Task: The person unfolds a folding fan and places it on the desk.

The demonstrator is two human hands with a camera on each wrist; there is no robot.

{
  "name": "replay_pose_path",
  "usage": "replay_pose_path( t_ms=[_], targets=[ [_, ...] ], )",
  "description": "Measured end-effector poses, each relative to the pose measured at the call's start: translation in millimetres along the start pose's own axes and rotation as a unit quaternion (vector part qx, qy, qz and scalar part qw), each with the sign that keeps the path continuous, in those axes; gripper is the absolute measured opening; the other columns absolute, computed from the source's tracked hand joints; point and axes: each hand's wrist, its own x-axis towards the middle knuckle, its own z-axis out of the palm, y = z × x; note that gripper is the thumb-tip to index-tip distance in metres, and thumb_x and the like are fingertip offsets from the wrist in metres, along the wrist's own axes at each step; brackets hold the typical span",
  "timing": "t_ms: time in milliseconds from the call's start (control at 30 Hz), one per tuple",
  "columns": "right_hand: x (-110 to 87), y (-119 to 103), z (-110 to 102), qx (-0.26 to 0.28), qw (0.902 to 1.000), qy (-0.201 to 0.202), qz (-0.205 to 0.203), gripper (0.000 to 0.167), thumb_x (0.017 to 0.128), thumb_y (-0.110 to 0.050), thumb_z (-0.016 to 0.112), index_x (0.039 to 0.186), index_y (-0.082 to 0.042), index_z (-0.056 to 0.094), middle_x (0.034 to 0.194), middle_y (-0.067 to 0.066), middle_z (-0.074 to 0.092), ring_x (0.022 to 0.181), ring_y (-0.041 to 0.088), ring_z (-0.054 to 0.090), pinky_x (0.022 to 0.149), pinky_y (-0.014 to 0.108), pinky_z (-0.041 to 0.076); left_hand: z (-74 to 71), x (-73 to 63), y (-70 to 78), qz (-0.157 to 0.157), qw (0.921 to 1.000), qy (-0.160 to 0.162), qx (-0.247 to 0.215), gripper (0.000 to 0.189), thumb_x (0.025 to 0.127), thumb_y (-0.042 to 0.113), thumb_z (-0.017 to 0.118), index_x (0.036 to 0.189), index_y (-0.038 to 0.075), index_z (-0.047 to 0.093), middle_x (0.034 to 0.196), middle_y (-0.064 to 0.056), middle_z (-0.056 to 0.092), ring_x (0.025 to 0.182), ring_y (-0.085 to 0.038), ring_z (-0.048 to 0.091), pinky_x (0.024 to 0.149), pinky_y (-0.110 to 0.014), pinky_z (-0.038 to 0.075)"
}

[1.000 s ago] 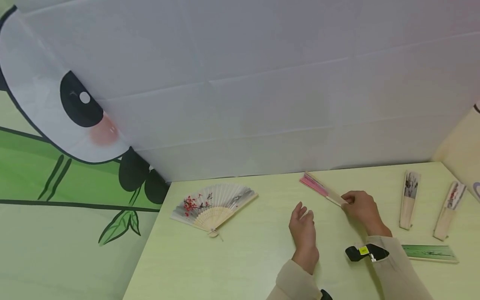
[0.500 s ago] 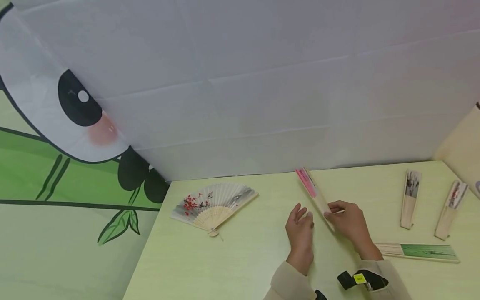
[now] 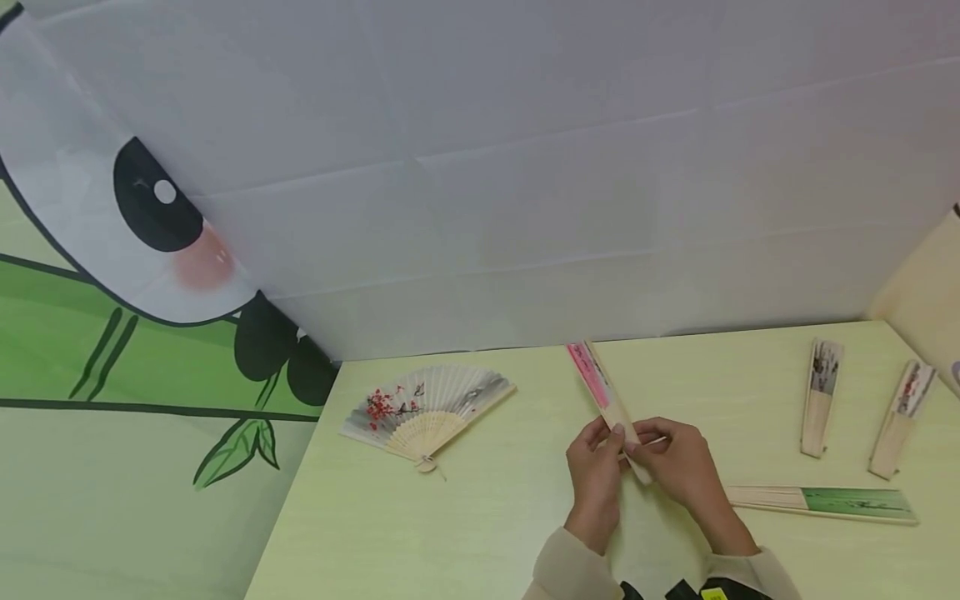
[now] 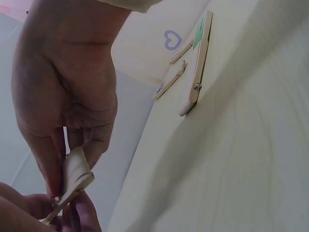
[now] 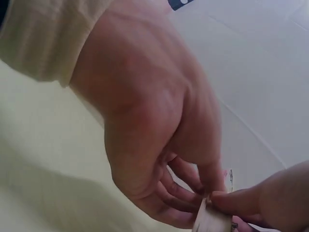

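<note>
A folded hand fan with a pink leaf (image 3: 590, 373) and pale wooden ribs is held between both hands in the head view, its pink end pointing away and to the left. My left hand (image 3: 594, 475) pinches its left side, thumb on top. My right hand (image 3: 678, 467) pinches it lower down on the bare ribs, close to the left fingertips. In the left wrist view the fan's wooden end (image 4: 77, 171) shows between the fingers, and in the right wrist view part of its wooden guard (image 5: 212, 220) does. Fingers cover its middle.
A spread fan (image 3: 427, 417) with red blossoms lies at the left of the table (image 3: 450, 542). On the right lie a folded green fan (image 3: 855, 500) and two folded fans with dark (image 3: 821, 396) and red-and-grey (image 3: 900, 417) leaves. A hanging cloth (image 3: 525, 208) stands behind.
My right hand has brought the pink fan leftward and closer, turning it more upright in view. My left hand, earlier apart from it with nothing held, now pinches it too.
</note>
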Motion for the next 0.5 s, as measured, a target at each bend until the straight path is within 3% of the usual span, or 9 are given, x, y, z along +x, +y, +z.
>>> replay_pose_path(
  t_ms=[200,333,500],
  targets=[
    [-7.7,-1,2,0.025,0.9994,-0.018,0.014,0.033,0.095,-0.011,0.079,0.122,0.007,0.071,0.102,0.014,0.074,0.083,0.018,0.071,0.061,0.026,0.054,-8.4,-2.8,-1.3,0.000,0.9999,-0.011,0.005,0.023,0.098,0.002,0.072,0.120,-0.004,0.074,0.107,-0.011,0.066,0.082,-0.012,0.065,0.065,-0.023,0.058],
    [-11.5,-2,5,0.046,0.9985,-0.011,0.028,0.036,0.101,-0.014,0.073,0.130,0.007,0.068,0.106,0.015,0.072,0.085,0.015,0.069,0.063,0.026,0.055,-11.4,-5.5,-2.1,-0.005,0.9995,-0.028,0.013,0.023,0.097,0.001,0.072,0.120,-0.003,0.075,0.104,-0.009,0.065,0.080,-0.011,0.065,0.063,-0.023,0.058],
    [-14.0,-2,6,0.075,0.9959,-0.003,0.051,0.033,0.102,-0.010,0.071,0.130,0.008,0.068,0.107,0.016,0.072,0.080,0.012,0.067,0.063,0.026,0.058,-13.7,-8.6,-1.7,-0.008,0.9990,-0.037,0.023,0.023,0.097,0.001,0.072,0.119,-0.003,0.075,0.102,-0.009,0.064,0.079,-0.010,0.064,0.062,-0.023,0.059]
  ],
)
